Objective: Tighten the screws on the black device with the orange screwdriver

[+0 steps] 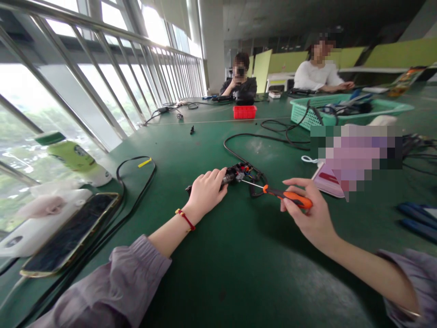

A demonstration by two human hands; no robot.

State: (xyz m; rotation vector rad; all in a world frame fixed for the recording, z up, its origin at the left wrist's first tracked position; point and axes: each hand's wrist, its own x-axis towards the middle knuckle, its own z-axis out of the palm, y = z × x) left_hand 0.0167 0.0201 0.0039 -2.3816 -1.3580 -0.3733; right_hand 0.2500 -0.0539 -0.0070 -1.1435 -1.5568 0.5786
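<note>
My left hand (207, 190) is closed over a black device (231, 174) with its inner parts and coloured wires exposed, pressing it to the green table. In my right hand (312, 214) is an orange and black screwdriver (290, 197), held by the handle between thumb and fingers. Its thin metal shaft points left, and the tip meets or nearly meets the opened end of the device. A black cable (235, 136) runs from that end back across the table. What the device is I cannot make out; my left hand hides part of it.
At left lie a phone (70, 234), a white power bank (41, 223) and a tipped green bottle (73, 157). A red tray (245, 112) and a green basket (307, 116) of tools stand farther back. Blue-handled pliers (418, 221) lie right. Two people sit beyond.
</note>
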